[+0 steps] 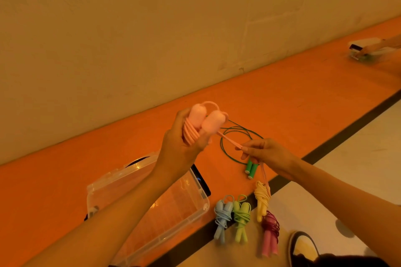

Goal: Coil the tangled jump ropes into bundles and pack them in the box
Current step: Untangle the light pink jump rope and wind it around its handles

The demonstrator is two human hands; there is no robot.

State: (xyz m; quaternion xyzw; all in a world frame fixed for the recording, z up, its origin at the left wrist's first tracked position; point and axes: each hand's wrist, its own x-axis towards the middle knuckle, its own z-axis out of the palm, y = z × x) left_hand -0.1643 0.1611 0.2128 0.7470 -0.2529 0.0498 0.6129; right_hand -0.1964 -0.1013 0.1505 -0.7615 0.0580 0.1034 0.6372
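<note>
Pink rope (211, 124) being bundled near the box (204, 204).
Handles (197, 115) and loops (191, 134) are clenched in the left grip (184, 147); the tail (230, 142) is pinched taut by the right grip (268, 154), for wrapping.

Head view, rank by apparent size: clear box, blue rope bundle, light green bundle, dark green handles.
Largest: clear box.
Then blue rope bundle and light green bundle, alike, unranked.
Smallest: dark green handles, though farther from the camera.
</note>
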